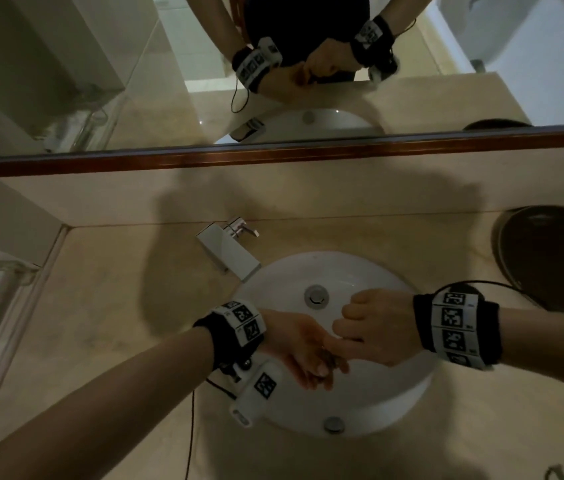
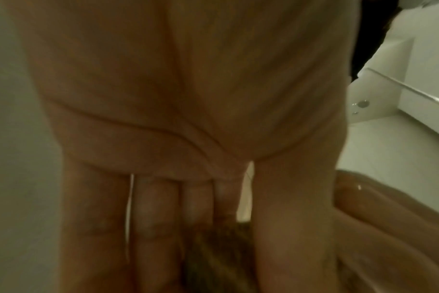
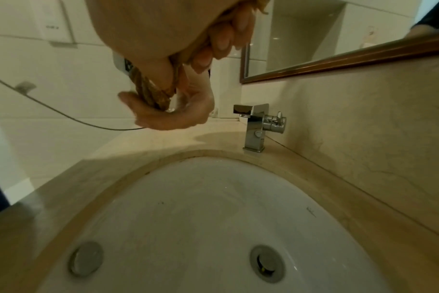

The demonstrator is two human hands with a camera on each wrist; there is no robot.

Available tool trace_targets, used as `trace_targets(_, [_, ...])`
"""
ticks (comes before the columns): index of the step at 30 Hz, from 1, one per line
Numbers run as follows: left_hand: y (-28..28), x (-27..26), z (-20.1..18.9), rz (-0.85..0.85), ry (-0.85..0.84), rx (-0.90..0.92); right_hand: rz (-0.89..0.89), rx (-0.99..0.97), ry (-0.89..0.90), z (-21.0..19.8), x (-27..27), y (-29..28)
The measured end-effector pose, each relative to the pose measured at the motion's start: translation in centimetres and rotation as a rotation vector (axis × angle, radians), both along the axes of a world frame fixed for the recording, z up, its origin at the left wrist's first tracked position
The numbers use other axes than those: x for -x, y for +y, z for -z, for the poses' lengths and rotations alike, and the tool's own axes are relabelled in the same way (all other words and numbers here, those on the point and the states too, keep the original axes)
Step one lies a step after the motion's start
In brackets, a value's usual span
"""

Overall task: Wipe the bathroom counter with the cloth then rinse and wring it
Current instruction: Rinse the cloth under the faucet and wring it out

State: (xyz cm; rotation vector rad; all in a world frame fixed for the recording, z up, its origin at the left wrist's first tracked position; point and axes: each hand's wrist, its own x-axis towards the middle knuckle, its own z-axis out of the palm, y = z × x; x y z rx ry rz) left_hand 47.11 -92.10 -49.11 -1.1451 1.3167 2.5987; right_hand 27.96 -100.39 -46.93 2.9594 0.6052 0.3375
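Note:
Both hands hold a twisted brown cloth [image 1: 334,363] over the white sink [image 1: 360,403]. My left hand [image 1: 308,355] lies palm up with its fingers curled round one end. My right hand [image 1: 374,329] is a fist gripping the other end, knuckles up. In the right wrist view the cloth [image 3: 150,93] shows as a tight rope-like twist running from my right hand [image 3: 213,35] down into the cupped left hand [image 3: 168,117]. The left wrist view shows the palm and fingers closed over the cloth [image 2: 213,257]. Most of the cloth is hidden inside the hands.
A chrome faucet [image 1: 228,251] stands at the sink's back left, no water running from it. The drain [image 1: 316,296] sits below the hands. The beige counter [image 1: 117,323] surrounds the sink. A dark round object [image 1: 550,258] lies at the right. A wood-framed mirror [image 1: 273,161] hangs behind.

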Motion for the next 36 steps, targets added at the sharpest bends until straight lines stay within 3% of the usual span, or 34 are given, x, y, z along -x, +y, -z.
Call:
trace_targets(5, [0.8,1.3,0.0,-0.052,-0.118,0.109,-0.041,0.072,0.030,0.0,-1.0,-1.2])
trace_targets(7, [0.8,1.5,0.2,-0.112,-0.244,0.173,0.037,0.084,0.106,0.5,-1.0,-1.5])
trace_targets(9, [0.6,2.0,0.5,-0.130,-0.472,0.329,0.212,0.066,0.265,1.2,-1.3,-1.5])
trace_targets(13, [0.2,2.9,1.4,0.150,-0.978,0.721,0.739,-0.081,0.708,2.1,-3.5,-0.3])
trace_targets(17, [0.7,2.5,2.7,0.324,-1.174,0.889,1.195,-0.546,0.880,4.8,-4.8,1.9])
trace_targets(21, [2.1,2.3,4.5,0.302,-1.189,0.935,1.501,-1.417,0.910,6.6,-4.5,4.2])
trace_targets(24, [2.6,2.2,5.4,0.259,-1.155,0.974,1.585,-1.980,0.867,6.2,-3.3,5.2])
trace_targets(26, [2.9,2.3,5.4,0.208,-1.148,0.982,1.522,-2.067,0.848,6.1,-2.8,5.1])
trace_targets(28, [3.0,2.5,5.2,0.174,-1.132,0.972,1.405,-1.909,0.767,6.0,-2.6,4.5])
trace_targets(29, [3.0,2.6,5.1,0.160,-1.113,0.967,1.328,-1.736,0.732,5.9,-2.5,4.1])
trace_targets(33, [2.9,2.5,3.7,0.189,-0.946,0.852,0.911,-0.713,0.787,4.0,-2.0,2.8])
trace_targets(36, [2.1,2.6,1.8,0.299,-0.787,0.644,0.577,-0.232,0.822,3.1,-2.0,2.9])
